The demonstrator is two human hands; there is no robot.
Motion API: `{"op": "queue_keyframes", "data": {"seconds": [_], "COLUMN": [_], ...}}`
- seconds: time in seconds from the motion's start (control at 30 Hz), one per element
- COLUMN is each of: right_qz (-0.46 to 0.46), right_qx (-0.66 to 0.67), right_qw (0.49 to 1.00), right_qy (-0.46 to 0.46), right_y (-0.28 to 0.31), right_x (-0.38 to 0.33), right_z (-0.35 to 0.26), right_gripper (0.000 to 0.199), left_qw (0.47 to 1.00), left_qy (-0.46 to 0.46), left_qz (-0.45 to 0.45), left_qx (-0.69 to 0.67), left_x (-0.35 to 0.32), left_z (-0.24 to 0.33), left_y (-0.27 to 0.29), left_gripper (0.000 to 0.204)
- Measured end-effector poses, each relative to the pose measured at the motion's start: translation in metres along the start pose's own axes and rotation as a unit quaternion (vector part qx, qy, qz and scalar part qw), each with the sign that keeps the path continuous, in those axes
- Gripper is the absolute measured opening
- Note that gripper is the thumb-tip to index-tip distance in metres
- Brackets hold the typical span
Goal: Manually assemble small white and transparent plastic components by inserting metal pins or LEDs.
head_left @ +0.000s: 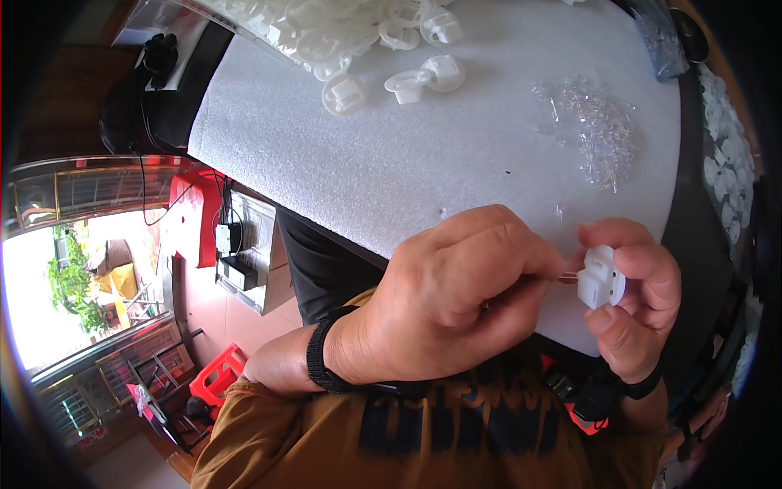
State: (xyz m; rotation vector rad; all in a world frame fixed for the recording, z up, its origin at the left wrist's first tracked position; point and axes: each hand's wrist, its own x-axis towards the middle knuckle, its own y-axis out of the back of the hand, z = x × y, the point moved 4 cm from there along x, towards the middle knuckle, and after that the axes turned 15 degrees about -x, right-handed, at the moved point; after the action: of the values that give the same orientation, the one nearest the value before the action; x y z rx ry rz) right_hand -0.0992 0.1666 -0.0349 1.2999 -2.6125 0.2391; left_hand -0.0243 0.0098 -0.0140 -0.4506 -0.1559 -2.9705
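My right hand [631, 301] grips a small white plastic part [600, 277] between thumb and fingers, just over the near edge of the white foam-covered table [423, 155]. My left hand [456, 293] is closed, its fingertips pinching a thin small piece [565, 278] with a reddish end that touches the left side of the white part. A black band sits on each wrist.
A heap of white plastic parts [350, 33] lies at the table's far side, with a few loose ones [423, 80] nearer. A scatter of tiny clear pieces [599, 126] lies far right. A red stool [220, 376] and a power strip [224, 238] are below the table at left.
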Motion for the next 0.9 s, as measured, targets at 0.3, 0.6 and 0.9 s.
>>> {"op": "queue_keyframes", "data": {"seconds": [0.3, 0.6, 0.9], "right_qz": [-0.001, -0.022, 0.015], "right_qx": [-0.038, -0.127, -0.006], "right_qw": [0.999, 0.991, 0.999], "right_qy": [0.0, 0.033, -0.048], "right_y": [0.0004, -0.0004, 0.0032], "right_x": [0.0007, 0.0012, -0.0002], "right_z": [-0.0023, -0.0056, 0.0017], "right_gripper": [0.038, 0.036, 0.041], "left_qw": [1.0, 0.999, 0.998], "left_qy": [-0.019, -0.041, -0.033], "left_qz": [0.008, -0.005, -0.016], "left_qx": [-0.019, 0.03, -0.041], "left_x": [-0.0015, -0.0006, 0.0004], "left_z": [-0.0001, -0.0007, -0.0016], "left_y": [-0.0024, -0.0011, -0.0021], "left_gripper": [0.021, 0.024, 0.029]}}
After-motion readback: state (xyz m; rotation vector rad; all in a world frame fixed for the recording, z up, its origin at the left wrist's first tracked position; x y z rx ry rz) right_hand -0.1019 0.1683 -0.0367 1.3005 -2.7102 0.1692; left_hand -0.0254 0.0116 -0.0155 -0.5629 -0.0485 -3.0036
